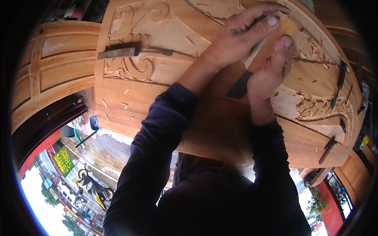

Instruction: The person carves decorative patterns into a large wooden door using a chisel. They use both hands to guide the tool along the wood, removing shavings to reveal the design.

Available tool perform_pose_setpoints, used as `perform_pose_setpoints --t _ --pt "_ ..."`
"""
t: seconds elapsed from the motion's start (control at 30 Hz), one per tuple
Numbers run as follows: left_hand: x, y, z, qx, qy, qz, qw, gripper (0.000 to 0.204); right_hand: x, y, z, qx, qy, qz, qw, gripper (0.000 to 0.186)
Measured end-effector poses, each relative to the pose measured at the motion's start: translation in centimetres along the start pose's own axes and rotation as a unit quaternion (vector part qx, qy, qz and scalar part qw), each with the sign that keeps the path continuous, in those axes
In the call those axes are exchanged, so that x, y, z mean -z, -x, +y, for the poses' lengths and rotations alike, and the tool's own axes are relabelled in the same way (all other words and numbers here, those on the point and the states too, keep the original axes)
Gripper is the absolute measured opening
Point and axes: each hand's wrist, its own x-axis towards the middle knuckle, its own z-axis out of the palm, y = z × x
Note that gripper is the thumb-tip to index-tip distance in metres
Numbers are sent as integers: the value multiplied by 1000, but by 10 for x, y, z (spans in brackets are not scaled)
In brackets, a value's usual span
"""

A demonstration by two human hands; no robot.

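A large carved wooden panel point(220, 112) lies before me, with scrolls and scale patterns cut into it. Over its far middle, my left hand point(246, 35) is closed, thumb and fingers at the pale yellowish far end of a flat wooden bar point(267, 49). My right hand point(271, 72) closes round the same bar lower down, thumb pointing away from me. A dark flat piece point(239, 85) sticks out below the right hand; whether it belongs to the bar I cannot tell. What the bar's far end touches is hidden by my fingers.
At left on the panel rests a chisel with a flat wooden handle point(118, 53). Several dark chisels point(339, 82) lie along the right side, among loose shavings point(126, 91). A panelled wooden door point(59, 59) stands at left. Beyond the near edge are a parked motorcycle point(93, 188) and a plant point(318, 202).
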Motion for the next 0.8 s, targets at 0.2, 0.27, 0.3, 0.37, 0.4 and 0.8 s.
perform_pose_setpoints --t 0.2,0.27,0.3,0.37,0.4,0.8 --pt "-6 1 -4 35 14 60 997 31 -2 1 7 -21 5 22 1000 41" --pt "-5 4 -9 55 -15 87 995 30 -4 1 10 -47 10 27 998 40" --pt "-2 3 -12 47 -34 85 995 30 -3 1 13 -56 7 24 998 39" --pt "7 2 -16 32 -74 81 993 29 -4 1 19 -73 1 18 997 37" --pt "8 2 -16 41 -68 88 993 28 -5 1 18 -78 4 12 997 39" --pt "10 1 34 150 105 64 981 59 -11 -14 5 -78 -9 15 997 41"
